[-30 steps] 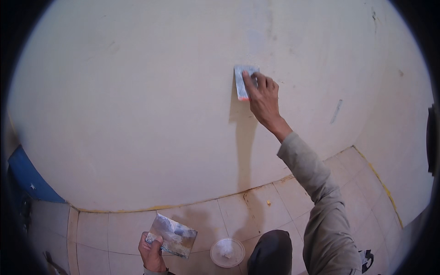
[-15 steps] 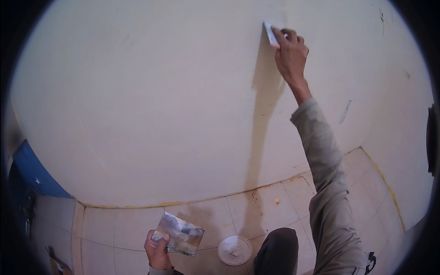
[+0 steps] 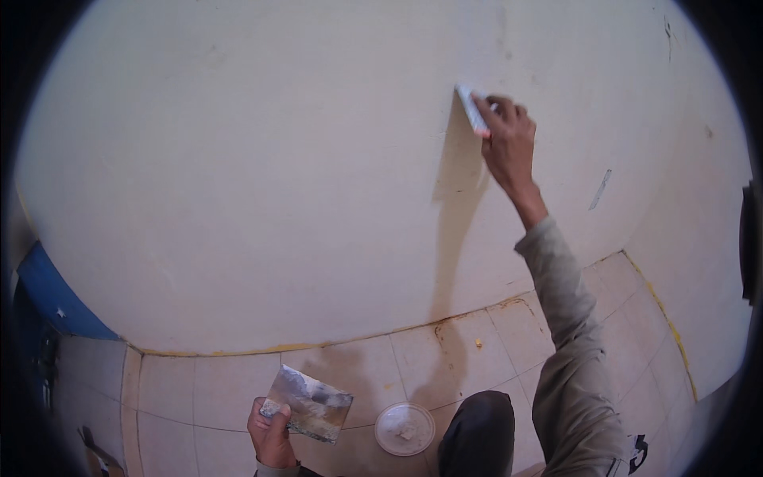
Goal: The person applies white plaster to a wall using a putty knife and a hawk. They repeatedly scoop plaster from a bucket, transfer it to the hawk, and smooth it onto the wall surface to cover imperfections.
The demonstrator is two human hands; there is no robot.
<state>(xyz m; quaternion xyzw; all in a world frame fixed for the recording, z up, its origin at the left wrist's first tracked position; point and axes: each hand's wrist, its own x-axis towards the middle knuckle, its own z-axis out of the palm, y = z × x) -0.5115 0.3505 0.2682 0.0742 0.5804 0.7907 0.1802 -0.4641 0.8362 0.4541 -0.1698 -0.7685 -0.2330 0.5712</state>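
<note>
My right hand (image 3: 513, 147) grips a pale flat scraper (image 3: 472, 110) with a reddish edge against the white wall (image 3: 254, 175), high and right of centre. At bottom centre-left, my left hand (image 3: 270, 429) holds a flat metal putty blade (image 3: 318, 401) smeared with grey and white compound, thumb on top. Near it on the floor is a round pale dish (image 3: 425, 433) with white powder or paste in it. My dark-clad knee (image 3: 477, 437) shows beside the dish.
The tiled floor (image 3: 167, 389) meets the wall along a yellowish, stained edge. A blue panel (image 3: 67, 298) stands at the far left with dark objects below it. The wall turns a corner at the right. A black item (image 3: 636, 451) lies at lower right.
My right hand and scraper moved up and to the right along the wall, then came partway down. My left hand and blade stay low, shifted slightly rightward.
</note>
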